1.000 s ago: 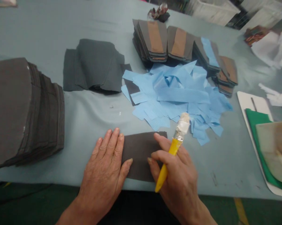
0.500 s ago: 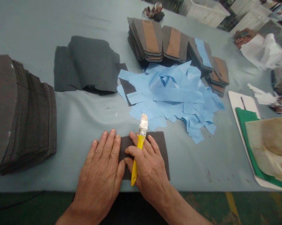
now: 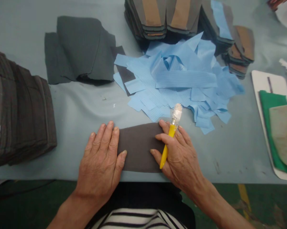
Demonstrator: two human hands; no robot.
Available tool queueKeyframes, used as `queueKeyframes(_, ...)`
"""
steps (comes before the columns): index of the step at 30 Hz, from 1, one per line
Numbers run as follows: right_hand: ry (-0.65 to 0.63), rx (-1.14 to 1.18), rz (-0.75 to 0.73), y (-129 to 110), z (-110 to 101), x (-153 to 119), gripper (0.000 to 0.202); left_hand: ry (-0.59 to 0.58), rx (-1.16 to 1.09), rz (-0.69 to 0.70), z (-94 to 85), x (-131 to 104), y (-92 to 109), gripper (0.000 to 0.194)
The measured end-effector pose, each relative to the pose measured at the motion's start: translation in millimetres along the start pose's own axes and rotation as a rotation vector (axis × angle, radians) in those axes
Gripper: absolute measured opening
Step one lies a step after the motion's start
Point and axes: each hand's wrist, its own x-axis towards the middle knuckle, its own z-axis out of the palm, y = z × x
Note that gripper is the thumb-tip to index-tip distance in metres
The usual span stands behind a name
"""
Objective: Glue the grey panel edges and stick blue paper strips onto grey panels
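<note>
A dark grey-brown fabric piece (image 3: 140,148) lies flat near the table's front edge. My left hand (image 3: 100,159) rests flat over its left end, fingers stretched and thumb on the cloth. At its right end is my right hand (image 3: 179,152), holding a yellow-handled brush (image 3: 167,146) between the fingers. The brush's pale, white-coated bristles point up and away from me. My right fingertips and thumb touch the fabric. Just beyond it spreads a loose heap of light blue strips (image 3: 181,79).
A tall stack of dark pieces (image 3: 26,111) stands at the left. Folded dark cloth (image 3: 81,51) lies behind. Banded stacks (image 3: 153,16) are at the back. On the right, a white board (image 3: 258,82) bears green material (image 3: 267,101).
My right hand has slid right with the brush, uncovering the fabric's middle. My left hand has stayed on the left end. The camera view has shifted.
</note>
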Motion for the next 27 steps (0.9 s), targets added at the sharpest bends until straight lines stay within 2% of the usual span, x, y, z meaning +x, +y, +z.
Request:
queueKeyframes(13, 0.083, -0.014, -0.062, 6.2, 2.3, -0.9, 0.021, 0.017, 0.017, -0.013, 1.2, -4.5, -1.1, 0.062)
queueKeyframes(18, 0.194, -0.022, -0.079, -5.8, -7.3, 3.4, 0.015, 0.023, 0.067, -0.019, 1.6, -3.8, 1.3, 0.059)
queueKeyframes(20, 0.202, -0.005, -0.114, -14.1, -9.8, 4.2, 0.012, 0.026, 0.078, -0.021, 1.5, -3.6, 2.6, 0.057)
queueKeyframes(23, 0.183, 0.022, -0.167, -22.5, -6.4, 1.7, 0.012, 0.026, 0.084, -0.027, 1.9, -3.4, 4.1, 0.056)
queueKeyframes(27, 0.195, 0.009, -0.197, -21.8, 3.4, -3.3, 0.013, 0.037, 0.082, -0.023, 2.1, -1.9, 3.0, 0.056)
